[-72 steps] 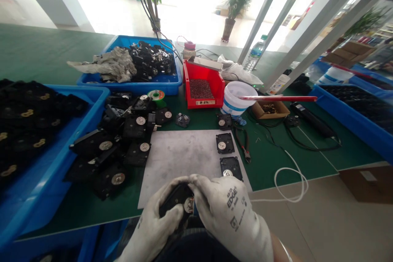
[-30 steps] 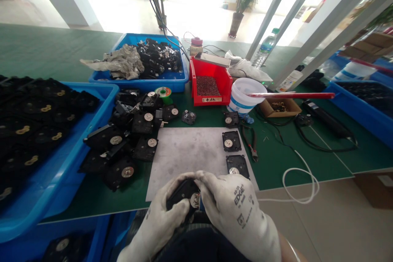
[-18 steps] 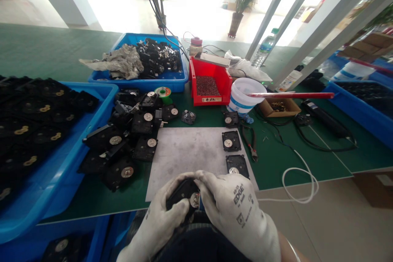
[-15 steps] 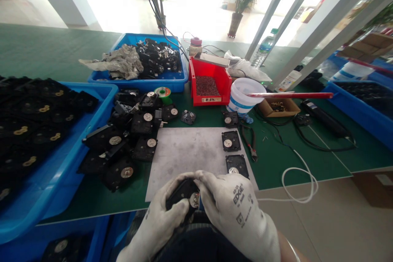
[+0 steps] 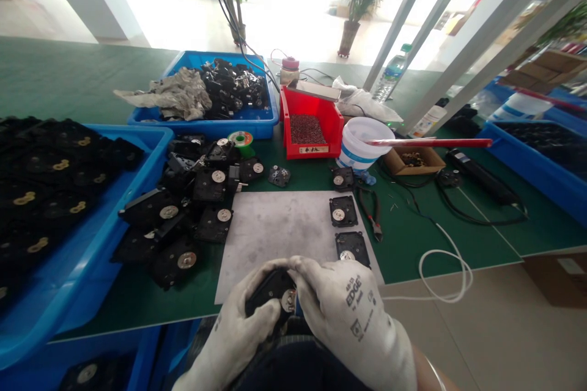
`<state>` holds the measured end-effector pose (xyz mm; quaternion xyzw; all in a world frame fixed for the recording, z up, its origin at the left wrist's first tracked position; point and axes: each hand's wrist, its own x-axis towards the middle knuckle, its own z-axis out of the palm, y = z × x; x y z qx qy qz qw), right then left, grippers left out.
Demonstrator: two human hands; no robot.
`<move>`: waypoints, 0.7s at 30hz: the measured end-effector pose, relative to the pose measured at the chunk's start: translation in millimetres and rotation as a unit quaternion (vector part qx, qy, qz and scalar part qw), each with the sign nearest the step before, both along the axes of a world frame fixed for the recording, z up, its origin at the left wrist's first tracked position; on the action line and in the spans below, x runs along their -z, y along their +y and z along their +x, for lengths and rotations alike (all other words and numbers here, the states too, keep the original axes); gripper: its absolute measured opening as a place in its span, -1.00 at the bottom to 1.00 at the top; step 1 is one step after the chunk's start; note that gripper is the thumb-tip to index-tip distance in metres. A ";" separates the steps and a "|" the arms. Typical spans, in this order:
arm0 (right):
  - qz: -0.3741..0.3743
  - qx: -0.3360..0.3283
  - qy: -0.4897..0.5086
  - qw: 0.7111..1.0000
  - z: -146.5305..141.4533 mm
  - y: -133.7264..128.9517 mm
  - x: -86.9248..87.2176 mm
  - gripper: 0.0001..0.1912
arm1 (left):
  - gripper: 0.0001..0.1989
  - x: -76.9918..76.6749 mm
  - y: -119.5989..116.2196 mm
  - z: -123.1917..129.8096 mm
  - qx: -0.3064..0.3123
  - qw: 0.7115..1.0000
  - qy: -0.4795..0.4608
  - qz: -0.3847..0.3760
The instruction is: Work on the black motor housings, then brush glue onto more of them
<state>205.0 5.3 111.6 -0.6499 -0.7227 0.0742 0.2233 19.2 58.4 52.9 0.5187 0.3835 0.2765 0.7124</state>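
Observation:
Both hands wear white gloves and meet at the front edge of the table. My left hand point(image 5: 245, 327) is wrapped round a black part point(image 5: 268, 293) with a round silver disc, its thumb lying on top. My right hand point(image 5: 342, 311) is closed against the right side of that same part; a bit of blue shows beside its fingers, too hidden to name. Beyond them lies a stained white sheet point(image 5: 279, 226). Similar black parts point(image 5: 343, 211) are lined up along its right side.
Black parts point(image 5: 183, 263) are piled left of the sheet, beside a big blue tray point(image 5: 92, 281). Behind are a blue bin point(image 5: 202, 128), red bin point(image 5: 312, 151) and white bucket point(image 5: 360, 162). Pliers point(image 5: 376, 223) and cables lie right.
The view has shifted very slightly. Both hands keep nearly the same hold on the black part.

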 end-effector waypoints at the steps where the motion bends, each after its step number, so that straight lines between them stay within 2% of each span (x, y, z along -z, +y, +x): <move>1: -0.001 0.000 0.001 1.000 0.1 -0.1 0.4 -0.73 | -0.43 2.6 0.1 -0.4 0.003 1.000 -0.007 0.000; 16: 0.010 0.005 -0.005 1.000 1.7 0.0 4.0 -0.75 | -0.35 7.7 -1.2 -3.5 -0.016 1.000 0.021 0.006; 21: 0.006 0.003 -0.003 1.000 0.5 -0.2 3.7 -0.73 | -0.37 4.7 -0.6 -2.8 -0.020 1.000 0.023 0.002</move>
